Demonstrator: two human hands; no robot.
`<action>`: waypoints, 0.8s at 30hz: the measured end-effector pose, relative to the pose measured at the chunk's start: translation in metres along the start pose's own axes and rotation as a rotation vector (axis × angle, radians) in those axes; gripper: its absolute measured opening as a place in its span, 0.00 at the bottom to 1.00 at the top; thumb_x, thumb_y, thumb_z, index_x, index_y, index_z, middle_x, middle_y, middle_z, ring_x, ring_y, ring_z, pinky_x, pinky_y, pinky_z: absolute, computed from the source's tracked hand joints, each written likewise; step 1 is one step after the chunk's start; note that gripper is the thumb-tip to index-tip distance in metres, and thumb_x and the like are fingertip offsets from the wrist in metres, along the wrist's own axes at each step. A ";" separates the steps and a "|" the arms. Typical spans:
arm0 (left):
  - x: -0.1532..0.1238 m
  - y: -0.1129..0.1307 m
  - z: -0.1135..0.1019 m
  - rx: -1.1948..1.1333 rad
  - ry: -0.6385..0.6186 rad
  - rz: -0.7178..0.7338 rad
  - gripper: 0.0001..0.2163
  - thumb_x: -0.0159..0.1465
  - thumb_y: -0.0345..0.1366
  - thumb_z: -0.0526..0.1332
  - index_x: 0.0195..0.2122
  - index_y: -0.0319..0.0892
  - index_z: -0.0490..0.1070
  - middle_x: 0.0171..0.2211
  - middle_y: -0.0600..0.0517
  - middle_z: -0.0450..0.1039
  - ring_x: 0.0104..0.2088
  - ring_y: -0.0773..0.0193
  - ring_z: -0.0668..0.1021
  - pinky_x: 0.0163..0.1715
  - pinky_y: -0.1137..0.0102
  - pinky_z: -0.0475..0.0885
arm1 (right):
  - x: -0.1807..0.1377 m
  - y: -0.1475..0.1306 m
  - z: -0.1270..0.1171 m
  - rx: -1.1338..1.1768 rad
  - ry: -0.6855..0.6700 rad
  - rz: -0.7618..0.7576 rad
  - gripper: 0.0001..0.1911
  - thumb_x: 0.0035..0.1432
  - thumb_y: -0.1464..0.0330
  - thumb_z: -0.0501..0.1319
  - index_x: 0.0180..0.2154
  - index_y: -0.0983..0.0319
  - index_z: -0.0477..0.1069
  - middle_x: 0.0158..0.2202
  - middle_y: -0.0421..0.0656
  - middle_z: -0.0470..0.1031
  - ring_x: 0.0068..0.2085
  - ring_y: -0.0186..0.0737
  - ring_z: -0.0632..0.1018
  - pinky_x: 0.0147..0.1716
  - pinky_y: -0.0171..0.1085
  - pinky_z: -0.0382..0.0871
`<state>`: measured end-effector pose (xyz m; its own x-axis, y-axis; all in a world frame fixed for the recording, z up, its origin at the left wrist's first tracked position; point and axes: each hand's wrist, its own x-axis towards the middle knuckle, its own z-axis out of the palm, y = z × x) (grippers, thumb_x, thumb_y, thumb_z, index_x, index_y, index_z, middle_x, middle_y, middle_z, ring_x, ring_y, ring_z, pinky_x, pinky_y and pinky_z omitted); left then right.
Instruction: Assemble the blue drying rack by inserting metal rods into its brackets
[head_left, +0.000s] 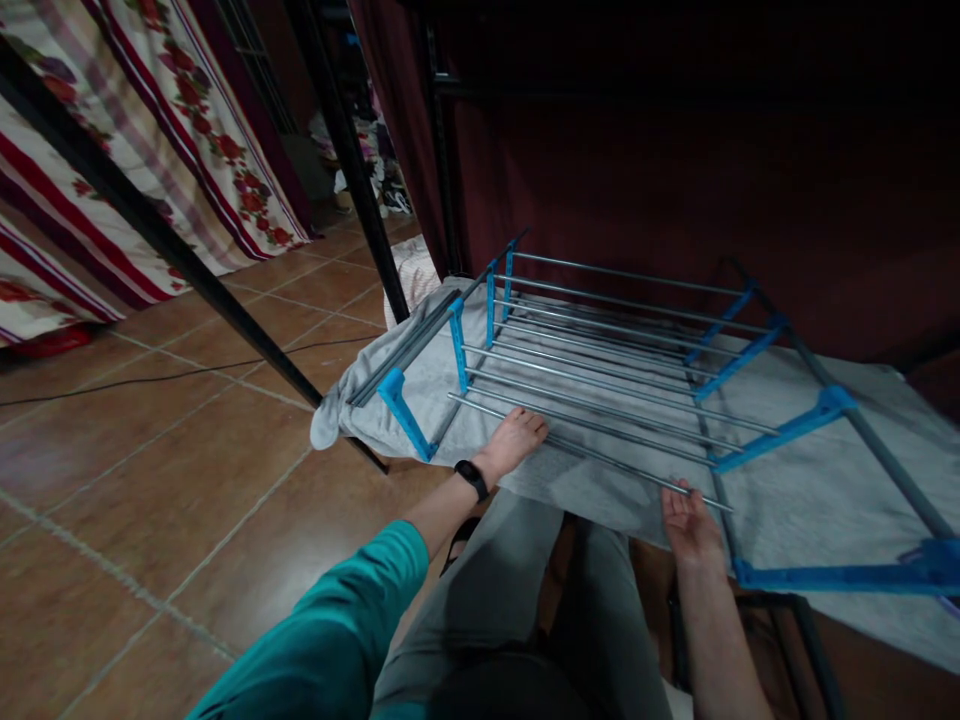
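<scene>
- Your left hand (519, 440), palm down, is closed around a thin metal rod (607, 461), left of the rod's middle.
- Your right hand (691, 522), palm up and fingers half curled, touches the same rod near its right end; you cannot tell whether the fingers close fully around it.
- The rod lies along the near side of a rack (780, 434) with blue brackets, slanting down to the right; its left end is apart from the near left bracket (409, 420), its right end near the near right bracket (832, 577).
- Farther back, several metal rods run roughly parallel between the rack's two sides.
- A bundle of rods (405, 349) lies beyond the near left bracket.
- The rack rests on a grey cloth (780, 515), in front of a dark red curtain (600, 180).
- Your left arm bears a black wristband (471, 480) and a teal sleeve (337, 590).
- To the left, a tiled floor (187, 480) extends toward a flowered curtain (217, 130).
</scene>
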<state>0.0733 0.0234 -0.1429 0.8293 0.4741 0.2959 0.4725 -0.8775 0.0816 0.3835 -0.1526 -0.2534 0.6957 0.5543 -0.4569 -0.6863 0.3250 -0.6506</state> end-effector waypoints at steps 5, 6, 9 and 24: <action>-0.003 -0.002 0.002 0.203 -0.089 0.034 0.09 0.68 0.27 0.50 0.41 0.39 0.71 0.40 0.44 0.71 0.41 0.57 0.71 0.44 0.61 0.59 | 0.003 0.004 -0.006 -0.025 -0.046 -0.057 0.04 0.54 0.71 0.67 0.33 0.60 0.73 0.38 0.39 0.79 0.44 0.31 0.79 0.53 0.36 0.73; -0.004 -0.002 0.003 0.224 -0.102 0.030 0.10 0.68 0.27 0.50 0.41 0.38 0.71 0.40 0.44 0.71 0.41 0.57 0.71 0.44 0.61 0.59 | 0.003 0.004 -0.008 -0.026 -0.057 -0.061 0.03 0.54 0.72 0.66 0.33 0.61 0.73 0.38 0.40 0.79 0.45 0.31 0.79 0.53 0.36 0.73; -0.005 -0.001 0.006 0.230 -0.134 -0.014 0.11 0.69 0.28 0.49 0.42 0.38 0.71 0.40 0.44 0.72 0.41 0.57 0.72 0.44 0.61 0.59 | 0.005 0.005 -0.010 -0.026 -0.074 -0.061 0.03 0.56 0.74 0.64 0.33 0.61 0.74 0.39 0.40 0.79 0.45 0.32 0.80 0.52 0.36 0.74; -0.024 -0.044 0.003 0.185 -0.125 -0.290 0.16 0.64 0.24 0.48 0.42 0.40 0.75 0.41 0.43 0.75 0.45 0.53 0.74 0.53 0.58 0.57 | -0.009 0.000 0.021 0.076 -0.040 -0.141 0.07 0.51 0.74 0.69 0.29 0.58 0.73 0.33 0.37 0.81 0.38 0.33 0.81 0.45 0.37 0.76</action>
<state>0.0336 0.0507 -0.1565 0.6779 0.7161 0.1661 0.7296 -0.6831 -0.0322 0.3733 -0.1413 -0.2364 0.7781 0.5289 -0.3390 -0.5980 0.4581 -0.6577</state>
